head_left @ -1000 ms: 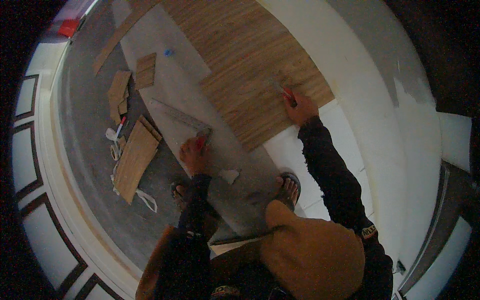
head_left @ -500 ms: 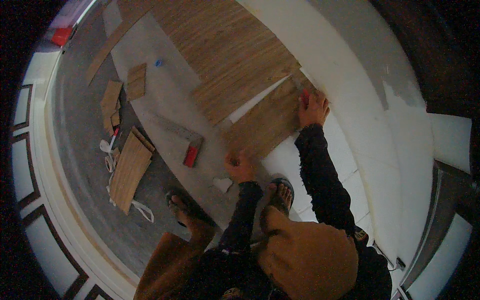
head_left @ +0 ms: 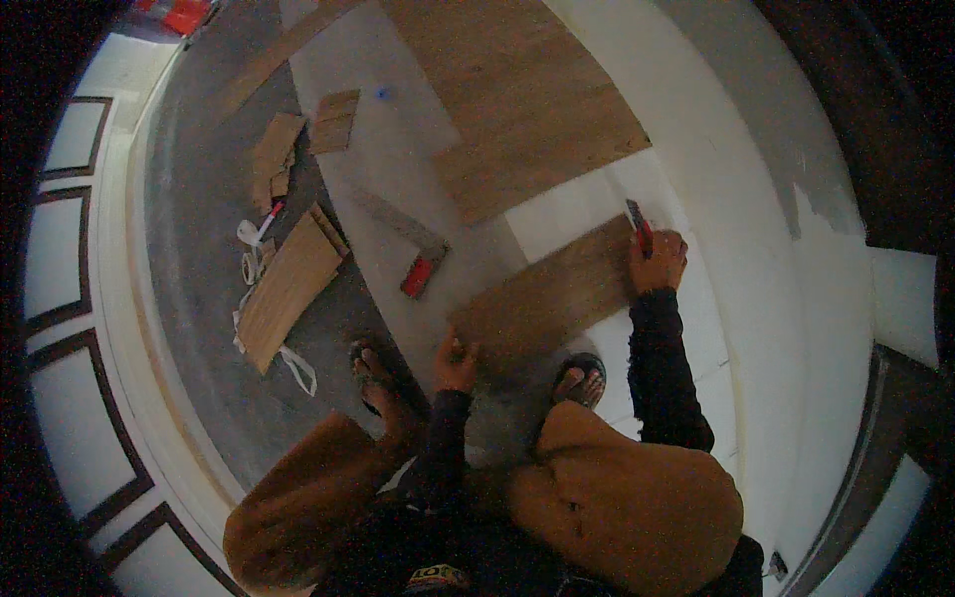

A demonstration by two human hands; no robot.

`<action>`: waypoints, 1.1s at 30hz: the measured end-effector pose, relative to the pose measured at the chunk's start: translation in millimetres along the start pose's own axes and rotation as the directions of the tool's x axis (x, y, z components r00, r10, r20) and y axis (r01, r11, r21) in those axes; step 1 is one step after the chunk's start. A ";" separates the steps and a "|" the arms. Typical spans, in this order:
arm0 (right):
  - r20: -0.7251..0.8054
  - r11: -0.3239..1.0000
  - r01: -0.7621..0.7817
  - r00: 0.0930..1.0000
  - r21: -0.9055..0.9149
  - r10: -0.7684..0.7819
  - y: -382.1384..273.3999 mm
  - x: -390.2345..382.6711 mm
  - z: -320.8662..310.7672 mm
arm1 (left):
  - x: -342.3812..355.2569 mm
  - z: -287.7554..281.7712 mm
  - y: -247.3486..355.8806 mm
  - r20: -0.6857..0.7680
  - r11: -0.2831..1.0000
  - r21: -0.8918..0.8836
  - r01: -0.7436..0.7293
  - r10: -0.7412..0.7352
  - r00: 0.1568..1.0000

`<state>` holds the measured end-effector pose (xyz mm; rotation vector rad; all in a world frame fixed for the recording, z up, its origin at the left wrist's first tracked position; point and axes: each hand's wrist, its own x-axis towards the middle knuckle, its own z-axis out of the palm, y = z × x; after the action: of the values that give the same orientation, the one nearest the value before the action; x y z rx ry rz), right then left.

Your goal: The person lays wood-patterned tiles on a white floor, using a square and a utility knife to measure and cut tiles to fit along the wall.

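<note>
A short wood-look floor plank (head_left: 552,289) lies between my hands, apart from the laid planks (head_left: 527,90) beyond it. My left hand (head_left: 457,366) is closed at its left end, fingers curled on the edge. My right hand (head_left: 660,261) is at the plank's right end, closed round a red utility knife (head_left: 645,237) whose grey tip points away from me. How firmly the right fingers also hold the plank is hidden. Left of the plank, a try square (head_left: 418,277) with a red handle rests on the grey underlay.
Plank offcuts (head_left: 290,289) and a white cord (head_left: 298,370) lie on the dark floor to the left. A red-and-white marker (head_left: 269,221) is beside them. Farther off is a small blue object (head_left: 382,94). A white wall (head_left: 756,199) borders the right side. My sandalled foot (head_left: 580,381) stands close to the plank.
The plank has come away from the laid planks toward me, widening the white gap between them. Both hands moved with it, and the knife's tip now shows clearly. The view has shifted.
</note>
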<state>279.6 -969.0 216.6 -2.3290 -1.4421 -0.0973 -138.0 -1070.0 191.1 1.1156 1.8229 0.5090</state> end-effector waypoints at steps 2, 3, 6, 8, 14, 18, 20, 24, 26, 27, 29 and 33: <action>0.131 0.998 -0.013 0.991 0.059 0.005 -5.0 3.1 -5.6 | 7.9 -19.7 7.0 -0.014 0.965 0.262 -0.002 0.005 1.000; 0.240 0.996 -0.041 0.970 0.079 0.021 -3.2 12.7 -11.1 | 17.6 -22.2 34.3 -0.214 0.901 0.403 -0.161 0.264 0.940; 0.395 0.926 -0.324 0.890 0.195 0.229 -3.1 8.3 -11.0 | 41.6 -34.4 106.6 -0.348 0.766 0.603 -0.224 0.506 0.790; 0.412 0.931 -0.254 0.902 0.261 0.131 -12.7 0.3 -4.3 | 52.5 -38.7 113.4 -0.340 0.737 0.655 -0.168 0.485 0.806; 0.247 0.728 -0.143 0.968 0.671 -0.038 -49.4 -10.3 28.8 | 126.0 -47.3 73.6 0.036 0.614 0.522 -0.592 0.678 0.734; 0.222 0.876 0.035 0.962 0.482 -0.161 -50.2 -15.5 11.8 | 118.4 -17.6 121.0 -0.053 0.589 0.513 -0.625 0.748 0.662; 0.251 0.829 -0.036 0.960 0.558 -0.127 -56.6 -13.5 -2.8 | 115.4 -9.6 141.5 -0.049 0.559 0.440 -0.702 0.796 0.603; 0.372 0.780 -0.246 0.928 0.576 0.019 -67.1 -8.7 -12.6 | 129.0 6.0 152.3 0.205 0.430 0.448 -0.784 0.804 0.558; 0.375 0.781 -0.242 0.927 0.576 0.011 -75.9 -11.5 -10.1 | 143.3 9.0 134.2 0.284 0.426 0.435 -0.793 0.771 0.570; 0.369 0.795 -0.239 0.929 0.557 0.021 -73.5 -12.1 -8.5 | 146.7 16.8 133.8 0.281 0.425 0.426 -0.799 0.777 0.563; 0.346 0.739 -0.257 0.938 0.622 0.035 -70.1 -17.2 3.7 | 146.4 25.5 130.4 0.279 0.424 0.422 -0.801 0.780 0.560; 0.262 0.886 -0.087 0.964 0.456 -0.040 -39.3 -13.8 12.6 | 127.9 46.3 161.0 0.172 0.450 0.436 -0.780 0.809 0.563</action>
<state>237.0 -960.7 212.9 -2.0071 -1.3672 0.5326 -43.6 -883.9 221.1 2.3775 1.3733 0.6417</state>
